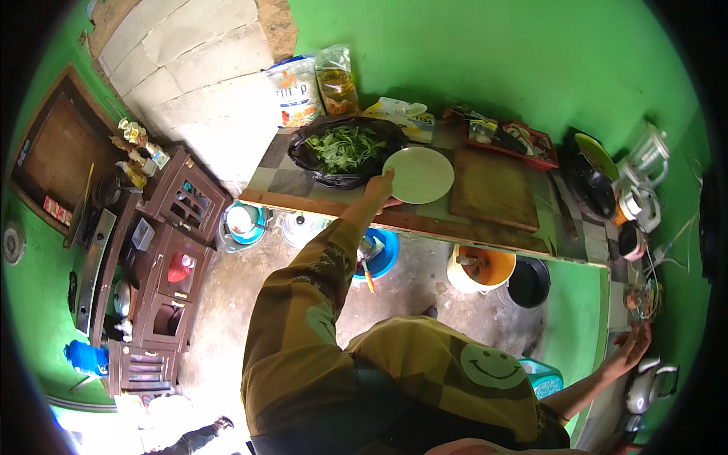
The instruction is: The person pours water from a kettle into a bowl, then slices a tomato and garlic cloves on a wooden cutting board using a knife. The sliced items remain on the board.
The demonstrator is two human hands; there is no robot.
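My left hand [382,190] grips the near left rim of a pale round plate [422,175] over the tiled counter. Left of the plate, green leaves [346,149] fill a black plastic bag [300,154]. To its right lies a worn wooden cutting board [495,187]. My right hand [632,344] is stretched out to the far right, fingers apart, beside a container of small items [644,298] on the side counter. No object shows in it. A metal kettle [645,387] stands just below that hand.
Behind the bag stand a flour packet [294,94] and an oil pouch [336,85]. A red tray [543,156], a pan [594,162] and a blender [648,156] line the wall. Buckets [480,270] and basins [387,256] are on the floor below. At lower left, another person's leg [196,438] shows.
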